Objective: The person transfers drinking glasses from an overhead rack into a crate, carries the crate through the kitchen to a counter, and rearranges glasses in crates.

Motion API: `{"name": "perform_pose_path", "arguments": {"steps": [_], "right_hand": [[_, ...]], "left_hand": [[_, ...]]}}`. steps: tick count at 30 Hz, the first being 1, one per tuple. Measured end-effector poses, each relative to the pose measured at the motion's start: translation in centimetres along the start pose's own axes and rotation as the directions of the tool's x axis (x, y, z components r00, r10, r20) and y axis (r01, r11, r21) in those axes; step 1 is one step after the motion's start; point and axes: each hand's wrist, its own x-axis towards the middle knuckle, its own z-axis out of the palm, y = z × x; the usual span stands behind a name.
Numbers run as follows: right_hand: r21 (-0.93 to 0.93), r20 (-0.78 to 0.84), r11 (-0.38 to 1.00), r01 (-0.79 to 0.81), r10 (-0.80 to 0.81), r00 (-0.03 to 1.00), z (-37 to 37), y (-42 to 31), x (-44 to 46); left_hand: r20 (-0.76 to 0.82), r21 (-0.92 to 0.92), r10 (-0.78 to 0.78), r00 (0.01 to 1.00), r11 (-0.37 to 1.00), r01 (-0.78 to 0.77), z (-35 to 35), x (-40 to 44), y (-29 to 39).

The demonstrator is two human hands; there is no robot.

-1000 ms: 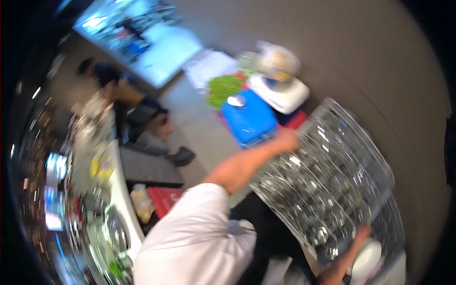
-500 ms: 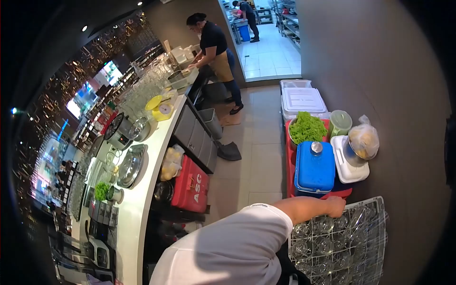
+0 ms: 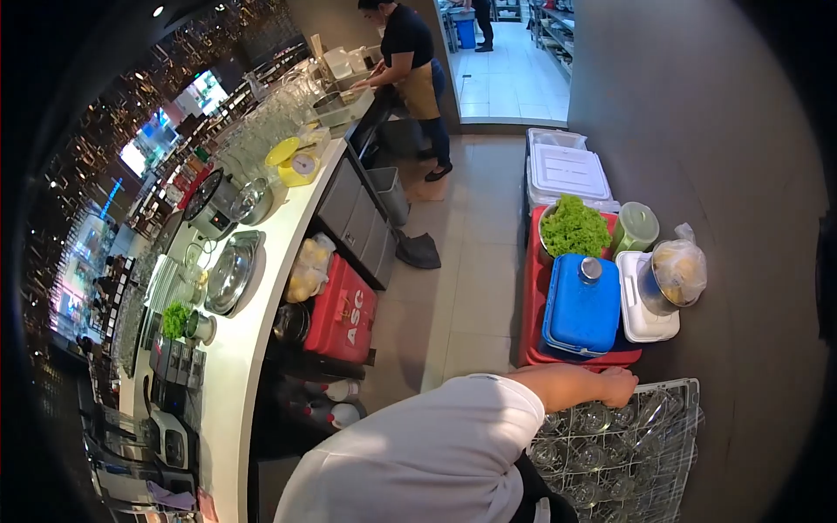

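Observation:
My left hand (image 3: 618, 387), at the end of a white-sleeved arm (image 3: 427, 444), is closed on the far rim of a pale glass rack (image 3: 689, 418) at the lower right. Clear glasses (image 3: 595, 418) stand in several of its compartments. The fingertips are hidden behind the hand. Just beyond it is a red tray (image 3: 532, 327) with a blue lidded box (image 3: 581, 301) on it; a metal-capped item (image 3: 590, 269) rests on top of the box. My right hand is out of view.
Beyond are lettuce (image 3: 575, 227), a green container (image 3: 636, 227), a white box (image 3: 649, 318) and a bagged metal pot (image 3: 667, 279). Left stands a long white counter (image 3: 261, 296) with a yellow scale (image 3: 299, 166). A red cooler (image 3: 340, 309) sits below. A co-worker (image 3: 414, 74) stands farther back.
The view has shifted slightly. The rack's far right corner sits a little lower in the picture, and my left hand remains closed at its rim.

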Motion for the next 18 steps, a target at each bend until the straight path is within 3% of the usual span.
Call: {"name": "perform_pose_path", "arguments": {"steps": [3, 8, 11, 14, 18], "right_hand": [[-0.016, 0.008, 0.999, 0.039, -0.039, 0.999, -0.1, -1.0, 0.5], [-0.04, 0.035, 0.988, 0.148, -0.147, 0.989, 0.2, -3.4, 2.8], [-0.051, 0.06, 0.972, 0.228, -0.224, 0.973, 0.7, -5.3, 4.3], [-0.067, 0.089, 0.959, 0.276, -0.27, 0.959, 1.2, -7.0, 5.3], [-0.074, 0.108, 0.944, 0.321, -0.313, 0.944, 1.8, -8.9, 5.8]], "left_hand": [[0.018, 0.005, -0.017, 1.0, 1.0, 0.017, -0.3, -0.1, -0.1], [0.001, -0.172, -0.074, 0.997, 0.982, 0.073, 1.2, -0.7, -1.9], [-0.12, -0.295, -0.062, 0.991, 0.955, 0.024, 0.0, -3.7, -3.2], [-0.205, -0.436, -0.186, 0.961, 0.896, 0.08, -3.0, -8.8, -4.0], [-0.302, -0.438, -0.22, 0.928, 0.896, 0.07, -2.8, -11.0, -6.4]]}}
